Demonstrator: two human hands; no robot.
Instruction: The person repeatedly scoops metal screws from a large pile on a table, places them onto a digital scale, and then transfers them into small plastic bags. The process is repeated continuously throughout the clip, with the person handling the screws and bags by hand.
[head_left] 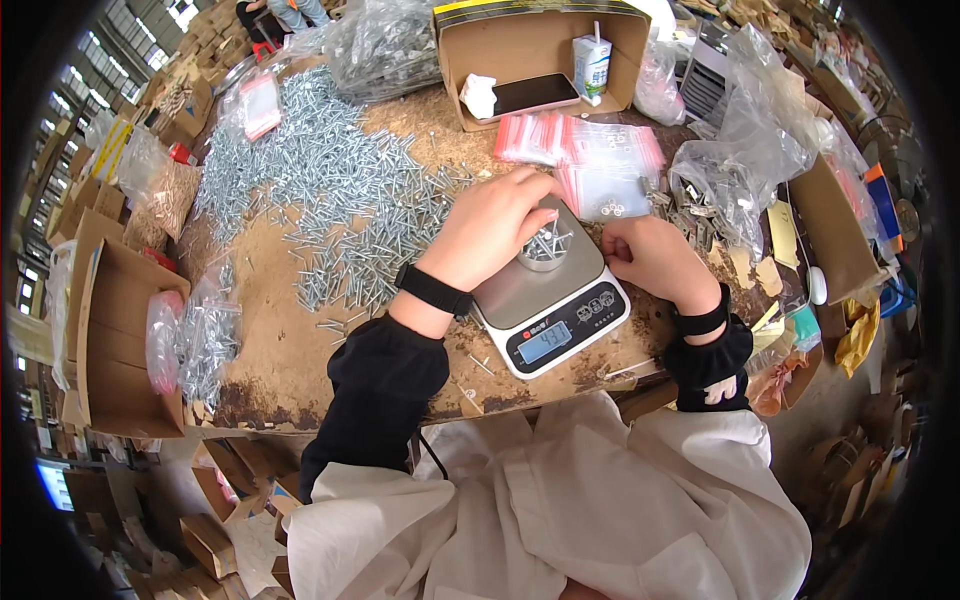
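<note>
a: where's the cup (541, 264)?
b: on the metal plate of the scale (518, 292), toward its far end, with loose screws (547, 243) inside.
a: and the left hand (497, 222)?
b: over the scale from its left side, thumb and fingers curved at the top of the cup. i can't tell whether they grip the rim or some screws.
a: the right hand (650, 258)?
b: just beside the scale's right edge, fingers curled in. whether they're closed on something, i can't tell.
a: what's left of the scale?
b: a wide, loose pile of silvery screws (330, 180), spreading away toward the far left. farther left, near the table's edge, there's a clear bag of screws (208, 345) beside an open carton (125, 340).
a: beyond the scale?
b: flat clear bags with red edges (610, 150), overlapping. behind those, a cardboard box (520, 52) on its side, with a phone (538, 95) and a drink carton (592, 72) in it.
a: to the scale's right?
b: past the right hand, small metal pieces (697, 212) by crumpled clear plastic (745, 150).
</note>
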